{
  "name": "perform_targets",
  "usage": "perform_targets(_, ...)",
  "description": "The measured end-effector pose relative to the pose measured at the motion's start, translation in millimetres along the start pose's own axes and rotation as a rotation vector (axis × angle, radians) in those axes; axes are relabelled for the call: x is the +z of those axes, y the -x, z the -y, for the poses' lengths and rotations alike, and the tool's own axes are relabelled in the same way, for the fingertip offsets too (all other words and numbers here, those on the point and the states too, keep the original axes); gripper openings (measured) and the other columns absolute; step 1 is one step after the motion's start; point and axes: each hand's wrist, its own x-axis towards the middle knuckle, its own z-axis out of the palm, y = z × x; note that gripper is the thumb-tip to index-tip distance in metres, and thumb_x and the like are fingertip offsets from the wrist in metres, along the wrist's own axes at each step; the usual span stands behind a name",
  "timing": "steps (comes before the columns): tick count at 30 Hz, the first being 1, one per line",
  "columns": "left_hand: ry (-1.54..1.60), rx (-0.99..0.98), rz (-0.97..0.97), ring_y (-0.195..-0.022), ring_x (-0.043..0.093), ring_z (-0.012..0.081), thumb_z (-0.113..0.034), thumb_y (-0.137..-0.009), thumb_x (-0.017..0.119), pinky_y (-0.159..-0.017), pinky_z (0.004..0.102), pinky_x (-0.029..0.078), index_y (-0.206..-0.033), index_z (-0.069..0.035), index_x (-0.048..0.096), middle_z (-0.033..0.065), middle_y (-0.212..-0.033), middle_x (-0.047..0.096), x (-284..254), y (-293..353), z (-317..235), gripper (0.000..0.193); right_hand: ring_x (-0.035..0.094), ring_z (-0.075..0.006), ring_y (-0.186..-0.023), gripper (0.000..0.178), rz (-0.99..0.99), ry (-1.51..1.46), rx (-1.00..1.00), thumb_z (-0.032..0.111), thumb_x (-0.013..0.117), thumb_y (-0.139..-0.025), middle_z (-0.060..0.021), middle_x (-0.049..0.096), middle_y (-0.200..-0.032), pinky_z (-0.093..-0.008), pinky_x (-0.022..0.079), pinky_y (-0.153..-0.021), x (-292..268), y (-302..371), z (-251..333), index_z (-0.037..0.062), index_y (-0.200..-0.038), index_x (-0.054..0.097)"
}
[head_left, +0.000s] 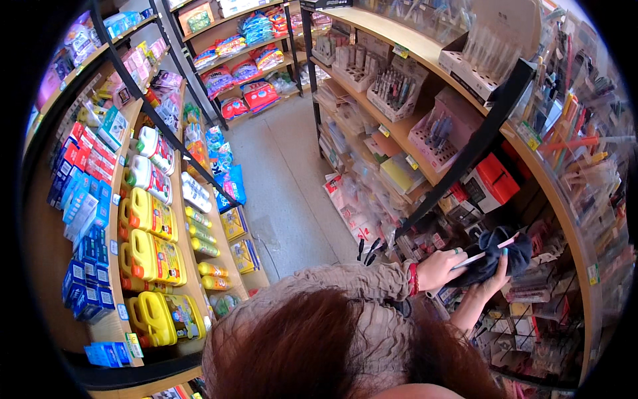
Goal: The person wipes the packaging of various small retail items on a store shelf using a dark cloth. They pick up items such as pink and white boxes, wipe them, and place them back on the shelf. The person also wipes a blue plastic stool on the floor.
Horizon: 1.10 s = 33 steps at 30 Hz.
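Observation:
My left hand (437, 269), with a red bracelet at the wrist, is closed on one end of a slim, pale, stick-like item (473, 259). The item's other end lies across a bunched black cloth (508, 256). From below, my right hand (490, 284) grips this cloth, its thumb pressed up against the pale item. Both hands are close together in front of the lower part of the right-hand shelf. Part of the right hand's fingers is hidden by the cloth.
On the right, a shelf (392, 126) bears pen display boxes (397, 86), a red and black box (492, 183) and many packaged pens. Plastic-wrapped packs (352, 206) hang at its end. Across the aisle floor (286, 153), yellow jugs (156, 256) and blue boxes stand on another shelf.

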Motion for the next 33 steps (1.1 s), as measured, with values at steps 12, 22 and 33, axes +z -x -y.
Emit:
perform_targets(12, 0.065, 0.025, 0.19, -0.074, 0.056, 0.0364, -0.018, -0.082, 0.059, -0.065, 0.0408, 0.045, -0.096, -0.001, 0.055, 0.0187, -0.084, 0.056, 10.8, -14.0, -3.0, 0.023, 0.06, -0.0194, -0.086, 0.035, -0.062, -0.042, 0.156, 0.012, 0.062, -0.082, -0.0099, 0.059, -0.104, -0.0324, 0.05, -0.078, -54.1, -32.3, 14.6, 0.0013, -0.114, 0.053)
perform_targets(22, 0.488, -0.257, 0.298, -0.068, 0.064, 0.0152, -0.003, -0.09, 0.046, -0.059, 0.0264, 0.053, -0.126, -0.002, 0.043, 0.0113, -0.085, 0.062, -0.3, 15.1, -7.6, 0.036, 0.058, -0.015, -0.075, 0.029, -0.188, -0.01, -0.207, 0.001, 0.068, -0.075, -0.0045, 0.057, -0.091, -0.0264, 0.05, -0.065, 14.4, -14.1, 53.4, 0.0049, -0.1, 0.054)
perform_targets(33, -0.147, -0.018, 0.19, -0.071, 0.059, 0.0387, 0.003, -0.074, 0.056, -0.06, 0.0447, 0.048, -0.127, -0.008, 0.045, 0.0218, -0.084, 0.059, 23.3, 10.2, -15.3, 0.056, 0.056, -0.0134, -0.083, 0.032, -0.288, 0.127, -0.274, -0.004, 0.066, -0.071, -0.0013, 0.056, -0.091, -0.0267, 0.048, -0.073, 33.9, 8.8, 69.5, 0.0052, -0.099, 0.053)
